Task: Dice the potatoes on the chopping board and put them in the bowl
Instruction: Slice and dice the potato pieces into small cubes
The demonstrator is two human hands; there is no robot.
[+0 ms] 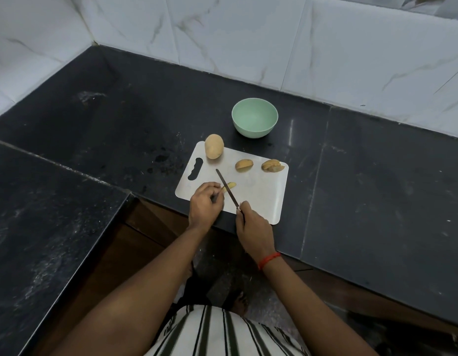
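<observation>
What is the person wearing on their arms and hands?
No gloves on the left hand or right hand, and both forearms are bare, without sleeves. A red thread band circles the right wrist. The shirt is white with dark stripes.

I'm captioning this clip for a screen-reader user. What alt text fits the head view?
Seen from above, a right hand holds a knife over a thin potato strip held by the left hand on a white chopping board. A whole potato and two cut potato portions lie farther back on it; an empty green bowl stands beyond on the black counter.
</observation>
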